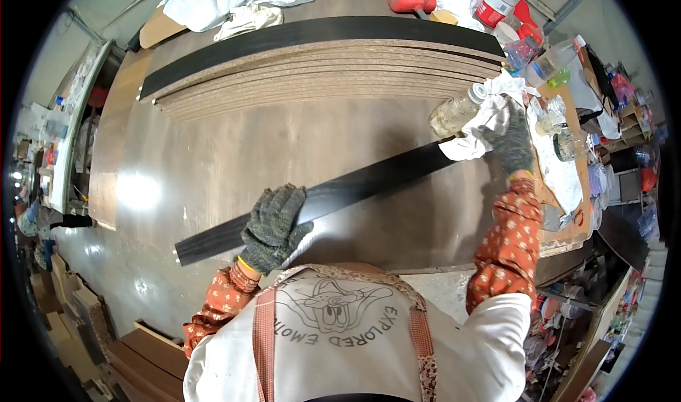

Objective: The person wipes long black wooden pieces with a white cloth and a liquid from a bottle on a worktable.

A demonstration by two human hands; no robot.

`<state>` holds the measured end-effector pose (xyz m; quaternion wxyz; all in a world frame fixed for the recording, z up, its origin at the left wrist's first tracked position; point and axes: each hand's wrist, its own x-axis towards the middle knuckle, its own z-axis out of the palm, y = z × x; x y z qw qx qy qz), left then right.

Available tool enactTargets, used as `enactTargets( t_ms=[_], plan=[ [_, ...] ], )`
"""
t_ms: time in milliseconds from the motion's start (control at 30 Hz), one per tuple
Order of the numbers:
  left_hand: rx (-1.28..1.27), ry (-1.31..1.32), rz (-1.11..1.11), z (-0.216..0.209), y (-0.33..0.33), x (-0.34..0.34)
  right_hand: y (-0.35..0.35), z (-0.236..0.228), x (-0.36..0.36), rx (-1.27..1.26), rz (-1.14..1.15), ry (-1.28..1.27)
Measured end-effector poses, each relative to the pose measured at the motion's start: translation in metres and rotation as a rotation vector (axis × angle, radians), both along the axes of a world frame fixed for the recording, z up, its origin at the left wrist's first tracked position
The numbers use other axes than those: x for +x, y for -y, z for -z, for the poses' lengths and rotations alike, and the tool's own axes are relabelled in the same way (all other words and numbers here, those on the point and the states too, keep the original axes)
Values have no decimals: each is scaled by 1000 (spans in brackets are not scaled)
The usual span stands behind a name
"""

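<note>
A long narrow black board [369, 182] lies slantwise across the brown worktable [213, 154]. My left hand [275, 225], in a grey knit glove, presses down flat on the board near its left end. My right hand [512, 136], also gloved, grips a white cloth [477, 136] that rests on the board's right end. A clear plastic bottle [454, 113] lies tilted just above the cloth.
A stack of several long chipboard strips [319, 72] with a black top lies across the far side of the table. White rags [213, 1], a red tool [410, 0] and bottles [550, 62] crowd the far and right edges. Brown panels [142, 356] lean at lower left.
</note>
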<state>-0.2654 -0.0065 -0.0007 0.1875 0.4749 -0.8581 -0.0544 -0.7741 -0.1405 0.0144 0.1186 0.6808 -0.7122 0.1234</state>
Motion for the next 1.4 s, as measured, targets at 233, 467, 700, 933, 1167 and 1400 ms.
enactTargets(
  t_ms=[233, 467, 700, 933, 1167, 1400],
  plan=[
    [-81, 3, 15, 11, -5, 15, 18, 47, 3, 21, 407, 276],
    [-88, 31, 16, 14, -14, 34, -52, -22, -100, -382, -167, 1255],
    [-62, -48, 82, 5, 3, 6, -120, -101, 98, -179, -321, 754],
    [87, -450, 158, -15, 14, -44, -103, -74, 244, 168, -787, 240],
    [-14, -107, 86, 42, 15, -59, -34, -67, 132, -504, -76, 594],
    [-121, 8, 140, 36, 8, -67, 45, 9, 103, -461, -245, 951]
  ],
)
